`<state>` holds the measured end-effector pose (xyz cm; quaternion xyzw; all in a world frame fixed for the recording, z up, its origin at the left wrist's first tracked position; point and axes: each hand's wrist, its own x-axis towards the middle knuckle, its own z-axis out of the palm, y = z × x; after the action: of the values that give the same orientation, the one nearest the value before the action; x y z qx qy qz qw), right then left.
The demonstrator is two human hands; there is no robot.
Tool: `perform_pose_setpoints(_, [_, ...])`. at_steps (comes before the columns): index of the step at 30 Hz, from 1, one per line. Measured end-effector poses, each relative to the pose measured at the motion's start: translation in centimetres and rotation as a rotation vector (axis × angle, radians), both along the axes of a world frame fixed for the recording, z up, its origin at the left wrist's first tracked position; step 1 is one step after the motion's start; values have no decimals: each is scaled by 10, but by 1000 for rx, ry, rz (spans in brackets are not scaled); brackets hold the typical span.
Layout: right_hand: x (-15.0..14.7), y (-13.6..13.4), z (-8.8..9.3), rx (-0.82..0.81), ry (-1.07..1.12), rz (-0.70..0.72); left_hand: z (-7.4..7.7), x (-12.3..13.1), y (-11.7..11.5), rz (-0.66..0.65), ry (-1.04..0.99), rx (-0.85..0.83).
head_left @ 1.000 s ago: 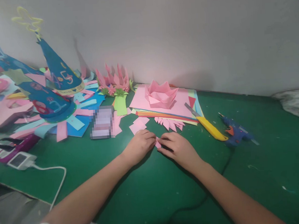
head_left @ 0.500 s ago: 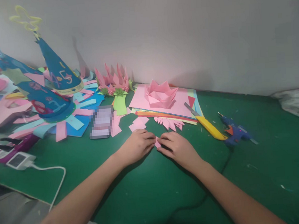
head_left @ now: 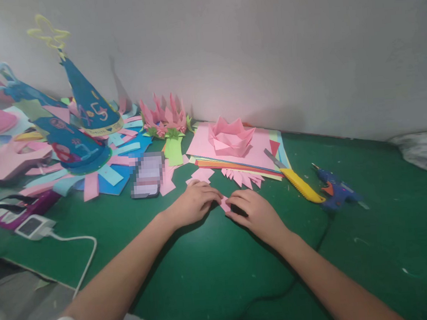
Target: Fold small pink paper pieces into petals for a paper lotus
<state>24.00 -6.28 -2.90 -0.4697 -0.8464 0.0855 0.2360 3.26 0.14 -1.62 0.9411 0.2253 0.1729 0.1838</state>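
Note:
Between my hands is a small piece of pink paper [head_left: 224,204], close to the green tabletop. My left hand [head_left: 198,200] pinches its upper left side with the fingertips. On the right side, the thumb and fingers of my right hand [head_left: 256,210] close on the same paper. Much of the piece is covered by my fingers, so its folds are hard to make out. Just beyond my hands lie a row of pointed folded pink pieces [head_left: 242,177] and some loose pink paper squares [head_left: 201,174], partly behind my left hand.
A pink paper lotus [head_left: 231,137] sits on stacked coloured paper [head_left: 198,149]. To the right lie a yellow utility knife [head_left: 299,185], blade showing, and a blue glue gun [head_left: 336,188]. A phone [head_left: 147,174], blue cone hats [head_left: 90,98] and a white charger [head_left: 35,227] are at left.
My left hand has shifted slightly up at the fingertips, and a bit more of the pink paper shows. The view has turned slightly left; both hands stay on the paper.

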Motion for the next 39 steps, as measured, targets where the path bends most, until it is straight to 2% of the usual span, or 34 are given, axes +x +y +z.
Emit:
perform_pose_setpoints(9, [-1, 0, 3, -22, -42, 13, -5, 3, 3, -28, 15, 126])
perform_pose_setpoints(13, [-1, 0, 4, -33, 54, -25, -6, 2, -2, -62, 13, 110])
perform_pose_setpoints(19, [3, 1, -2, 28, 88, -177, -4, 4, -14, -32, 49, 114])
perform_pose_setpoints(39, [-9, 11, 1, -114, 115, -253, -3, 5, -16, -56, 52, 75])
